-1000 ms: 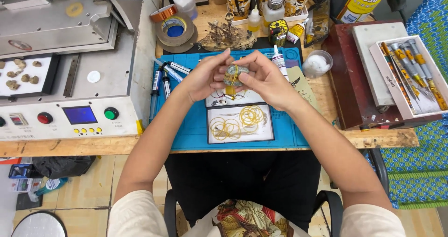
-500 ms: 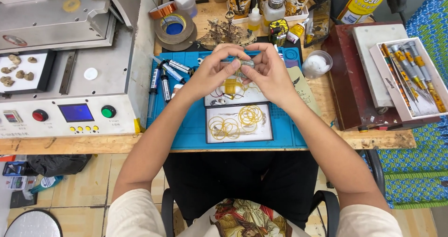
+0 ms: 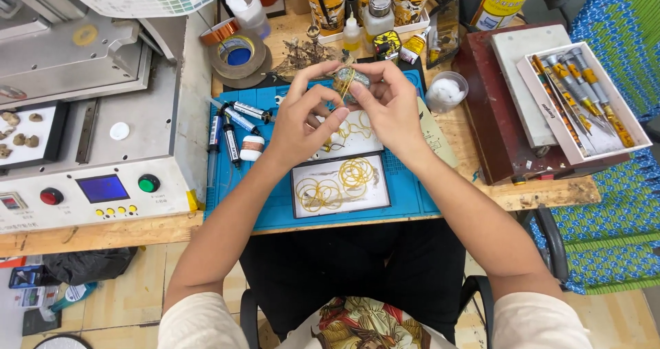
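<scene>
My left hand [image 3: 306, 119] and my right hand [image 3: 388, 105] meet above the blue work mat [image 3: 275, 205]. Between their fingertips they pinch a small greyish lump [image 3: 349, 80] with a yellow rubber band stretched around it. Below the hands lie two small white trays [image 3: 340, 184] with several loose yellow rubber bands in them. The near tray sits toward the mat's front edge; the far tray is partly hidden by my hands.
Several syringe tubes [image 3: 230, 126] lie on the mat's left. A grey machine [image 3: 89, 136] with buttons stands at left. Tape rolls [image 3: 237, 53], cups and bottles [image 3: 371, 5] line the back. A small tub [image 3: 447, 91] and a tool box [image 3: 584, 102] sit at right.
Both hands have risen and moved a little away from me with the lump, and the band is now pulled tighter across it.
</scene>
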